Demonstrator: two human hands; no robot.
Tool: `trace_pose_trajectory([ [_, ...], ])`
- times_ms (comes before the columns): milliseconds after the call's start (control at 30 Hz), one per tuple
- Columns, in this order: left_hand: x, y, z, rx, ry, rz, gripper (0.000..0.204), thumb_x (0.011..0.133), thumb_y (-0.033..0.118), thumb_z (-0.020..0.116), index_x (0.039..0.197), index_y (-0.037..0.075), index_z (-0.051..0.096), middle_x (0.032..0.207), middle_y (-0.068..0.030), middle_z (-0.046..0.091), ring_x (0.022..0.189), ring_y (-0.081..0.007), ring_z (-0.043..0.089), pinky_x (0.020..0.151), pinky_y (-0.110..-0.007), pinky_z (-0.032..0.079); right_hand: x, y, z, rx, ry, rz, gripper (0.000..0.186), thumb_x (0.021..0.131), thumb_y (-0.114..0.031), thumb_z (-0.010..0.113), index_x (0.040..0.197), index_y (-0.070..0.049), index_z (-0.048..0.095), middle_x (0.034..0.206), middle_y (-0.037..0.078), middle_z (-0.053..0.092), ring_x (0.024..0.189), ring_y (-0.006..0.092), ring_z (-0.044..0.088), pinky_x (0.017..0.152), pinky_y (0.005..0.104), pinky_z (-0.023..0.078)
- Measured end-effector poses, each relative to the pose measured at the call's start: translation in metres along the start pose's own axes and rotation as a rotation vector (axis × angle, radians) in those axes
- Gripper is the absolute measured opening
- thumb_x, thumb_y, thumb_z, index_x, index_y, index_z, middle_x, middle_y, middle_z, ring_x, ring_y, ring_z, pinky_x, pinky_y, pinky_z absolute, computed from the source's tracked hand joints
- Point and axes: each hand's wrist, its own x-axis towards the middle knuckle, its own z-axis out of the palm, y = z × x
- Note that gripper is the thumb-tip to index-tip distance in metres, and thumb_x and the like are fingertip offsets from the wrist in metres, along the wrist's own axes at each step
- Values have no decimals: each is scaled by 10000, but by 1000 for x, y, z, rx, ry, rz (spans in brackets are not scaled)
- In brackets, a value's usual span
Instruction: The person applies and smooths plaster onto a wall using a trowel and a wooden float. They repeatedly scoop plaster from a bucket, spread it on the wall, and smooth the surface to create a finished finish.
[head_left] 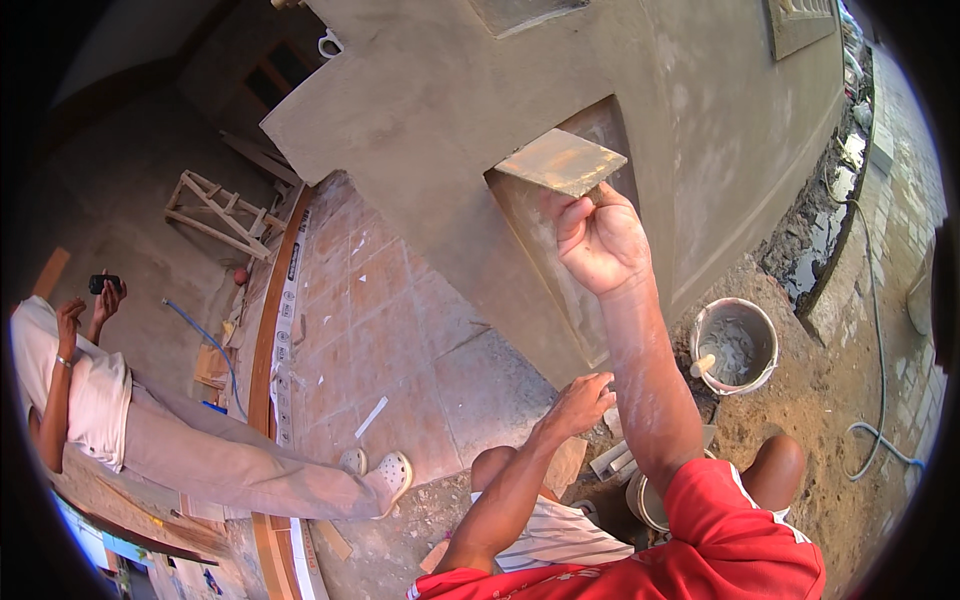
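Observation:
My right hand [603,240] is raised in front of a grey plastered wall [430,170], its fingers closed on the near edge of a flat rectangular board [563,162]. Grey, cement-like smears and yellowish patches mark the board's face. It tilts across the upper part of a recess [540,240] in the wall; whether it touches the plaster I cannot tell. Lower down, my left hand [582,403] is near the foot of the wall with loosely bent fingers and nothing visible in them. My right hand hides part of the recess.
A bucket [768,345] of grey wet mix, with a pale handle [703,366] sticking out, stands on sandy ground at right. Another bucket [648,503] is by my legs. A hose [880,370] lies farther right. At left, another person [230,440] holds a small black device [103,283].

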Motion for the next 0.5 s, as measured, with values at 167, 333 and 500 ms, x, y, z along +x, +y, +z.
trace_pose_trajectory([
  [167, -2, 14, -10, -3, -78, -69, 361, 893, 157, 593, 1194, -42, 582, 938, -242, 654, 889, -396, 640, 816, -433, 496, -6, -28, 10, -37, -12, -69, 254, 1022, -159, 463, 1116, 56, 561, 1025, 119, 638, 829, 202, 669, 636, 221, 629],
  [333, -5, 7, -6, -44, -50, -51, 395, 917, 205, 614, 1243, -16, 585, 931, -192, 673, 865, -322, 650, 803, -428, 493, -34, -5, 7, -642, 38, -275, 312, 1001, -209, 514, 1232, -3, 548, 1035, 87, 647, 802, 164, 655, 611, 258, 604],
  [500, -4, 10, -7, -34, -48, -37, 373, 910, 187, 604, 1212, -31, 594, 966, -214, 674, 902, -363, 649, 824, -439, 493, -25, 27, 3, -1638, 269, -695, 392, 879, -104, 671, 1241, 5, 568, 1030, 63, 659, 838, 151, 659, 721, 285, 564],
])
